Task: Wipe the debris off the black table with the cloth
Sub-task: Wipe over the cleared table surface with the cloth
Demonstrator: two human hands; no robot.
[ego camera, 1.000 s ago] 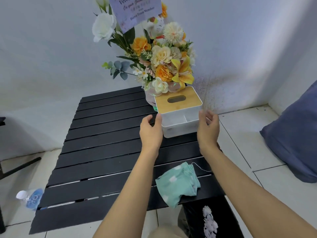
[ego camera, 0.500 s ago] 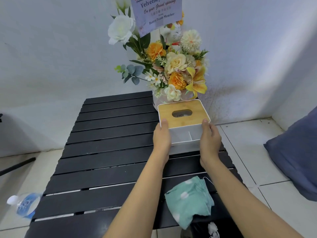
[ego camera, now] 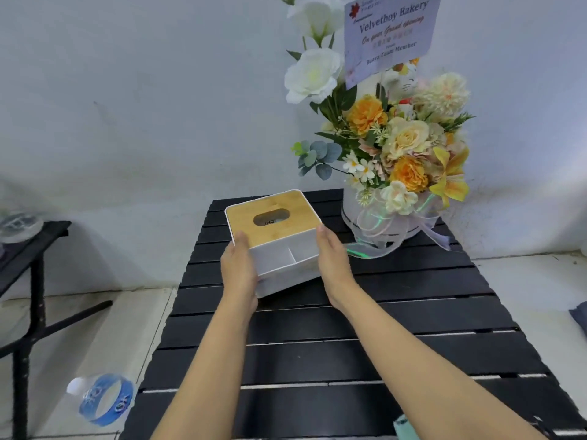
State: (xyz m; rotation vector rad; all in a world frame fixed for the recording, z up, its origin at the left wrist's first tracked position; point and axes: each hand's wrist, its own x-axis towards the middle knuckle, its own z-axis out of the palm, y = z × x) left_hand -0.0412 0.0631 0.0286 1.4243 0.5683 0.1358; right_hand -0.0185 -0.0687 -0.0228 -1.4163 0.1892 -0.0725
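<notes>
The black slatted table fills the middle of the view. Both hands hold a white tissue box with a wooden lid, tilted and lifted over the table's far left part. My left hand grips its left side and my right hand grips its right side. Only a corner of the mint green cloth shows at the bottom edge, under my right forearm. A tiny pale speck lies on a slat near the middle.
A flower bouquet with a paper card stands at the table's far right corner. A plastic water bottle lies on the floor left of the table. A dark side table stands at far left. A white wall runs behind.
Both hands closed on the tissue box, lifted it and carried it left, away from the bouquet. The view swung left, so the cloth slid almost out at the bottom.
</notes>
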